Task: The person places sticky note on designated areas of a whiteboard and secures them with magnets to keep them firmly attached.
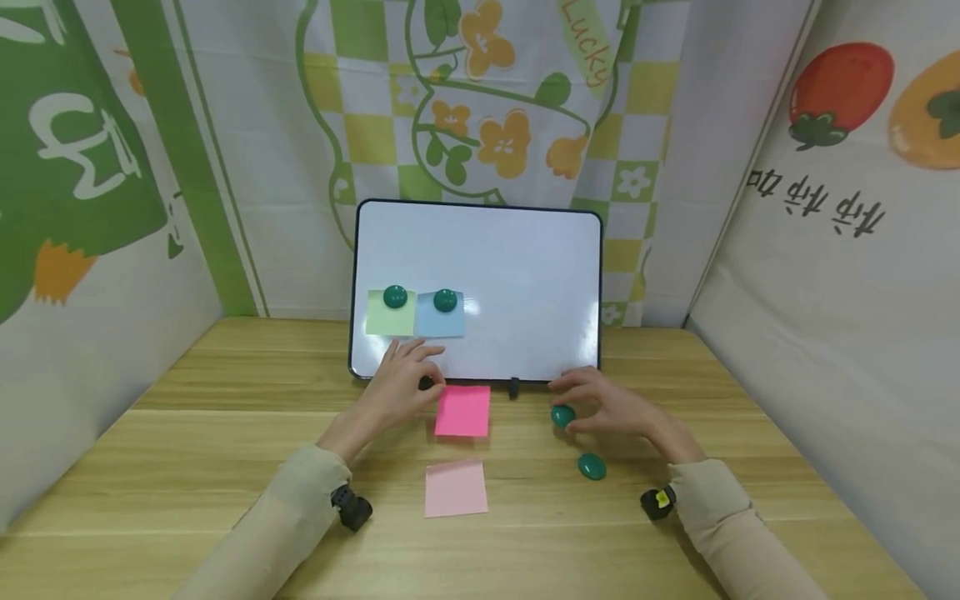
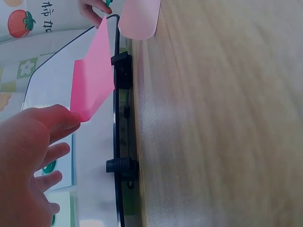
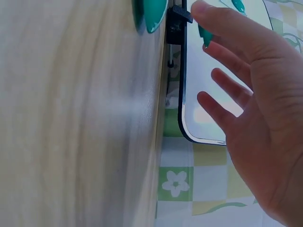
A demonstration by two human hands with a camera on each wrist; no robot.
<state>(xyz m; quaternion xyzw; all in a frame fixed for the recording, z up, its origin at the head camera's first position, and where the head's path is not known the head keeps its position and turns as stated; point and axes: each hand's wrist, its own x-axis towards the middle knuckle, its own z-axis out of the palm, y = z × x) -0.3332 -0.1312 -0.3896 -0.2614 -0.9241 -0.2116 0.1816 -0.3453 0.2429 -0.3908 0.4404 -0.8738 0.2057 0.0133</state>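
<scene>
Between thumb and forefinger my left hand (image 1: pixel 405 379) pinches a bright pink sticky note (image 1: pixel 462 412) by its upper left corner, in front of the whiteboard's (image 1: pixel 525 283) lower edge. In the left wrist view the same note (image 2: pixel 94 78) stands off the table, its other fingers spread. My right hand (image 1: pixel 611 406) pinches a green round magnet (image 1: pixel 562 416) near the board's lower right corner; the right wrist view shows this magnet (image 3: pixel 204 35) between thumb and forefinger. Another green magnet (image 1: pixel 592 466) lies on the table below that hand. A pale pink sticky note (image 1: pixel 456 488) lies nearer me.
On the board, green magnets (image 1: pixel 395 297) sit over a light green note (image 1: pixel 390 321) and a blue note (image 1: pixel 440 323). Black clip feet (image 2: pixel 122 165) hold the board's lower edge. Patterned cloth (image 1: pixel 510 100) hangs behind and at both sides of the wooden table (image 1: pixel 225 433).
</scene>
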